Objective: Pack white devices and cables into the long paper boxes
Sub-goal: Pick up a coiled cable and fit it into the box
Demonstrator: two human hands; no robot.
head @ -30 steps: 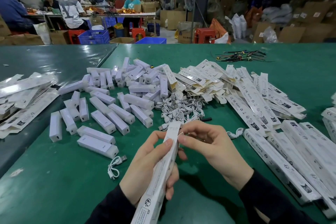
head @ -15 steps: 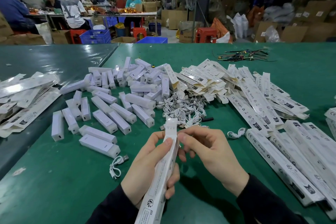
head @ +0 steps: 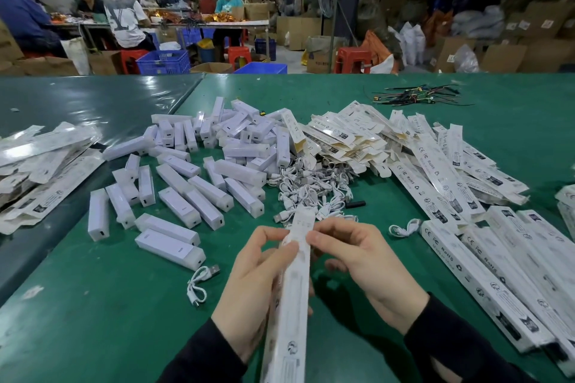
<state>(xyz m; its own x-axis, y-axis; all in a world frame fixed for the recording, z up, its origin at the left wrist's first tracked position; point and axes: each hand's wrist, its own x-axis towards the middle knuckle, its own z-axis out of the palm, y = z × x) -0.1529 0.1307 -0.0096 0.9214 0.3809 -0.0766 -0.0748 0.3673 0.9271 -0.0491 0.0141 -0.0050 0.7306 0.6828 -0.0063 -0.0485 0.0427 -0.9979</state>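
The green table (head: 93,305) holds white devices (head: 186,196) left of the long paper box (head: 292,289). The left hand (head: 252,286) still grips the box; the right hand (head: 357,261) now pinches its top flap, pushed lower than before.

Matt white plastic devices (head: 174,207), printed paper boxes (head: 435,196), glossy green table (head: 93,305).

Printed marks reading "CE", "FC" and "RoHS" run along the long white paper boxes (head: 485,286) lying flat at the right of the green table (head: 93,305). A flattened box (head: 435,177) in the pile behind them carries the same "CE FC RoHS" line. Other print is too small or blurred to read.
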